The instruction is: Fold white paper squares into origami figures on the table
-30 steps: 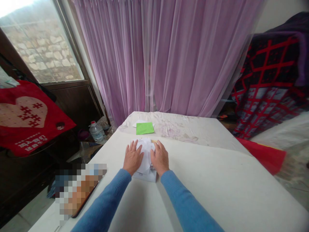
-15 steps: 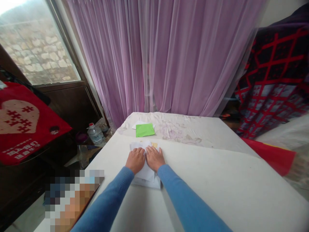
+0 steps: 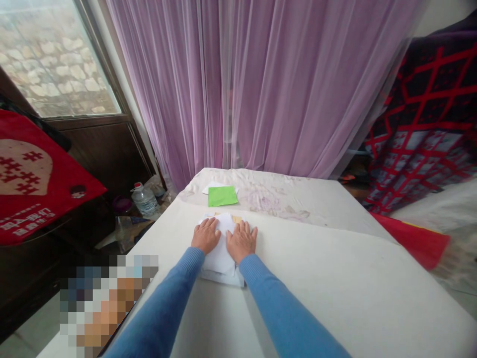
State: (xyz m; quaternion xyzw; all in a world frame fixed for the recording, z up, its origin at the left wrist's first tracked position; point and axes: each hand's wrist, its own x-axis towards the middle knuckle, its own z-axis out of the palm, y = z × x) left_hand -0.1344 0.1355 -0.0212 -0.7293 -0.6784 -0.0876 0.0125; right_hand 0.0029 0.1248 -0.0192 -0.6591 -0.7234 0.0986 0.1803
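Two flat hands, the left hand and the right hand, lie wide open on a messy pile of white papers. They press down but do not grip. The pile sits on a white table top. Past it, a green paper lies on a stained white cloth.

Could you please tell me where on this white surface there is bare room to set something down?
The widest patch is on the white surface right of the right hand, bordered by its blue sleeve. Another lies right of the green sheet. It is crowded at the paper stack under that hand and the left hand, and near the blurred object.
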